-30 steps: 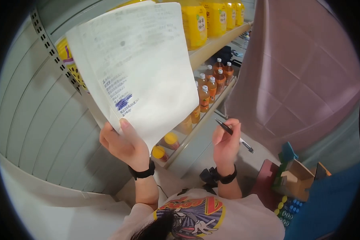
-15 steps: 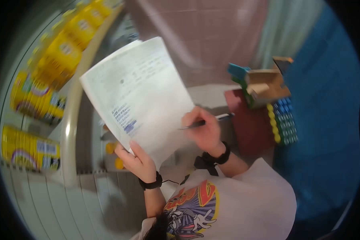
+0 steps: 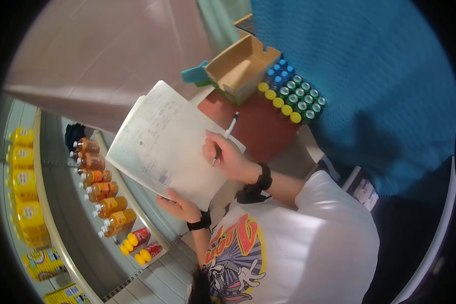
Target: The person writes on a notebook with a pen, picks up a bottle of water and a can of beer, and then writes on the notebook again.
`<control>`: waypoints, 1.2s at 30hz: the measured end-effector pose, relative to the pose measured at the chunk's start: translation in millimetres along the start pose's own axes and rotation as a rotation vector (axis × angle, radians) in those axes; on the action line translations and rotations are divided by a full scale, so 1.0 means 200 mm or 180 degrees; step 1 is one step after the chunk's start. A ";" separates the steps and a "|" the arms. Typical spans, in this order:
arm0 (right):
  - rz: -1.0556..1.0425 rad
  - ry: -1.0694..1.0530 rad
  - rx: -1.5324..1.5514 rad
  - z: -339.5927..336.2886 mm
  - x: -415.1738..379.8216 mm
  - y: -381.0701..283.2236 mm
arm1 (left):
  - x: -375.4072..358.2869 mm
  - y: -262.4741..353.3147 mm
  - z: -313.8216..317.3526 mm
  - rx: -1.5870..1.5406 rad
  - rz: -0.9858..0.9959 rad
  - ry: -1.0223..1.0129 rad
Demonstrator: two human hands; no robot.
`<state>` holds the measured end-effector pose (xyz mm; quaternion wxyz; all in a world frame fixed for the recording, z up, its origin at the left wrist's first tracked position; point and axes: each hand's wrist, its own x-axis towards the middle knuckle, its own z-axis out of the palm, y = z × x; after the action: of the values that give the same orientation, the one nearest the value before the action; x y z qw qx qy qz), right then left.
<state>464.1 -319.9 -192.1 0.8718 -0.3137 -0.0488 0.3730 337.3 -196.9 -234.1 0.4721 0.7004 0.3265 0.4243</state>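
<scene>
Paper sheets [image 3: 164, 142] sit mid-frame, tilted, gripped at their lower edge by the left hand [image 3: 180, 206], fingers curled underneath; the right hand [image 3: 227, 158] rests on their right side, pinching a pen [image 3: 225, 138] whose tip touches the page

White cartoon-print T-shirt [image 3: 289, 243] — black wristbands [image 3: 263, 177] on both wrists — dark hair.

bottles [image 3: 100, 188] on shelf [image 3: 61, 243] left of paper [image 3: 162, 144]; box [image 3: 240, 66] behind.
</scene>
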 end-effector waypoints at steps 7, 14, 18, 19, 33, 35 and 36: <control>-0.0178 0.0743 0.0204 -0.50 -0.09 -0.31 | -0.33 -0.10 0.47 -0.0536 -0.0826 -0.0172; -0.0039 0.1637 -0.0159 -0.81 -0.22 -0.49 | -0.43 -0.15 0.71 -0.0348 -0.1108 -0.0571; -0.0085 0.1781 0.0054 -0.89 -0.27 -0.54 | -0.44 -0.08 0.74 -0.0489 -0.0899 -0.0950; -0.0121 0.1850 0.0058 -0.88 -0.28 -0.55 | -0.44 -0.06 0.74 -0.0617 -0.0983 -0.1113; -0.0555 0.1121 -0.0453 -0.53 -0.22 -0.31 | -0.24 0.05 0.64 -0.1463 -0.2309 -0.2421; -0.0524 0.1166 -0.0528 -0.50 -0.21 -0.27 | -0.19 0.07 0.60 -0.1418 -0.2215 -0.2378; -0.0486 0.1224 -0.0615 -0.48 -0.21 -0.27 | -0.17 0.06 0.58 -0.1397 -0.2169 -0.2356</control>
<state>497.7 -425.1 -231.3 0.8567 -0.4565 0.0591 0.2329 428.6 -274.6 -254.2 0.8011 0.5426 0.2508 0.0309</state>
